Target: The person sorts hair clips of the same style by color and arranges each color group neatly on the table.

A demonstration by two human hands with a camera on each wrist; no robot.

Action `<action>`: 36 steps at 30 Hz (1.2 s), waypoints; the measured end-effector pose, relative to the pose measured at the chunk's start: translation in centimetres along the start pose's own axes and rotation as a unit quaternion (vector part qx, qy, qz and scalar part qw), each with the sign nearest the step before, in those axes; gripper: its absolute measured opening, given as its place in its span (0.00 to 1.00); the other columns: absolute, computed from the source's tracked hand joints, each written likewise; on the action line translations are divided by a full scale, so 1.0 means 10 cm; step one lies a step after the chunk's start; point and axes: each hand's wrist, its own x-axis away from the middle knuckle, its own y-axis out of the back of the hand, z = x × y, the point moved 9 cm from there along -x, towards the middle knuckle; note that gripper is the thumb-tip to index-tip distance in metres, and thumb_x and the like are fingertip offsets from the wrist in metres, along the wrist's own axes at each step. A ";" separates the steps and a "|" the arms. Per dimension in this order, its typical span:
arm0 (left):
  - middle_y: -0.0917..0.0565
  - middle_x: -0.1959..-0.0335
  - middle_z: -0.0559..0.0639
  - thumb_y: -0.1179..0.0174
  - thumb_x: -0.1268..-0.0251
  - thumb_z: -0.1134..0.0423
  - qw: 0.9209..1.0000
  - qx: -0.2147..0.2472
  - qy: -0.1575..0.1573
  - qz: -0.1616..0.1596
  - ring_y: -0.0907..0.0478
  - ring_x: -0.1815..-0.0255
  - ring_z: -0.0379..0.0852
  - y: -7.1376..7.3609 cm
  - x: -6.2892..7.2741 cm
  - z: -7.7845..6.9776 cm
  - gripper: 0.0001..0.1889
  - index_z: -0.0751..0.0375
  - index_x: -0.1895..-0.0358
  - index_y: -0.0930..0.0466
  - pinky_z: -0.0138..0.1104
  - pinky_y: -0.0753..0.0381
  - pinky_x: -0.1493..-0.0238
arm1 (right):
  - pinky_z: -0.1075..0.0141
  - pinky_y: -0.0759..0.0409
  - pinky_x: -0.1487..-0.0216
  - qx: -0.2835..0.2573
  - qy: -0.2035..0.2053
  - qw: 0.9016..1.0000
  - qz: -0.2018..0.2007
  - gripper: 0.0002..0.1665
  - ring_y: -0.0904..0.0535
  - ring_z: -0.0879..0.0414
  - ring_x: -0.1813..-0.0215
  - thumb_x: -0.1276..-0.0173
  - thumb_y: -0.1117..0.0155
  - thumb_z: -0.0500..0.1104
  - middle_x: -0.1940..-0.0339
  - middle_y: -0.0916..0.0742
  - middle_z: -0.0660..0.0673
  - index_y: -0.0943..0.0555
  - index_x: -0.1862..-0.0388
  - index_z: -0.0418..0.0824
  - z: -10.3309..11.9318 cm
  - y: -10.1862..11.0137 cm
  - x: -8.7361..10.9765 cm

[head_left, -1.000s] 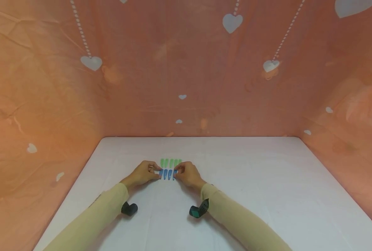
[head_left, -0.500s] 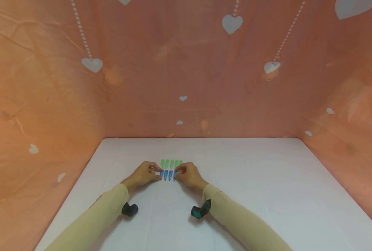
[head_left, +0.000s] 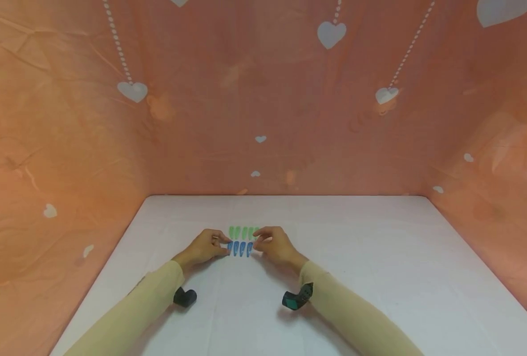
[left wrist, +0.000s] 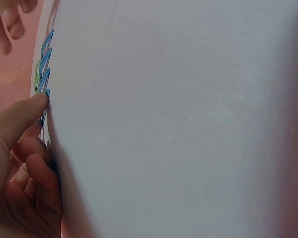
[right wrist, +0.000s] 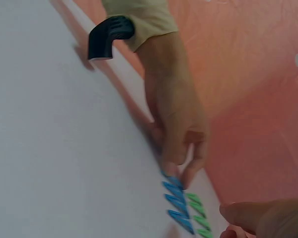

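A row of several blue snap hair clips lies on the white table, slanted side by side. Behind it runs a row of green snap hair clips. My left hand pinches the leftmost blue hair clip between thumb and forefinger, partly covering it. Just right of the rightmost blue clip hovers my right hand, its fingers parted and holding nothing. It partly hides the right end of the green row. In the left wrist view, the left thumb touches the nearest blue clip.
The white table stretches widely to the right and in front of the hands. An orange cloth with pale hearts encloses the back and sides. Dark wrist cameras hang below both sleeves.
My right hand has let go of the rightmost blue hair clip and moved slightly right, its fingers parting. The left hand stays at the leftmost blue clip.
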 end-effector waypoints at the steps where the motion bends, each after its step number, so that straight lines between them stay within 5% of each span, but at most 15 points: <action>1: 0.30 0.86 0.43 0.32 0.39 0.70 1.000 0.000 -0.001 0.001 0.37 0.82 0.37 0.00 0.00 0.00 0.17 0.72 0.47 0.18 0.27 0.38 0.78 | 0.67 0.21 0.70 0.000 0.001 1.000 0.000 0.18 0.22 0.57 0.69 0.34 0.32 0.32 0.60 0.16 0.39 0.18 0.45 0.31 0.02 0.03 0.01; 15: 0.29 0.84 0.43 0.32 0.38 0.69 1.000 -0.008 0.010 -0.005 0.36 0.81 0.38 -0.01 0.03 -0.01 0.17 0.71 0.47 0.18 0.28 0.37 0.76 | 0.70 0.25 0.72 0.036 0.036 0.999 -0.009 0.18 0.25 0.59 0.76 0.33 0.32 0.34 0.61 0.15 0.38 0.18 0.46 0.28 0.11 0.50 0.26; 30: 0.30 0.84 0.44 0.33 0.38 0.70 1.000 0.001 0.012 -0.004 0.37 0.80 0.38 0.00 0.03 -0.03 0.17 0.72 0.46 0.19 0.28 0.37 0.77 | 0.70 0.28 0.76 0.032 0.022 0.998 0.050 0.17 0.27 0.59 0.77 0.30 0.39 0.33 0.59 0.16 0.36 0.20 0.44 0.27 -0.28 0.77 0.60; 36: 0.30 0.84 0.44 0.32 0.38 0.70 1.000 0.005 0.015 -0.007 0.36 0.80 0.38 0.00 0.01 0.00 0.17 0.71 0.47 0.18 0.28 0.37 0.77 | 0.71 0.24 0.68 0.053 0.031 0.996 0.064 0.15 0.24 0.59 0.67 0.30 0.38 0.33 0.59 0.16 0.36 0.19 0.46 0.27 -0.43 0.84 0.71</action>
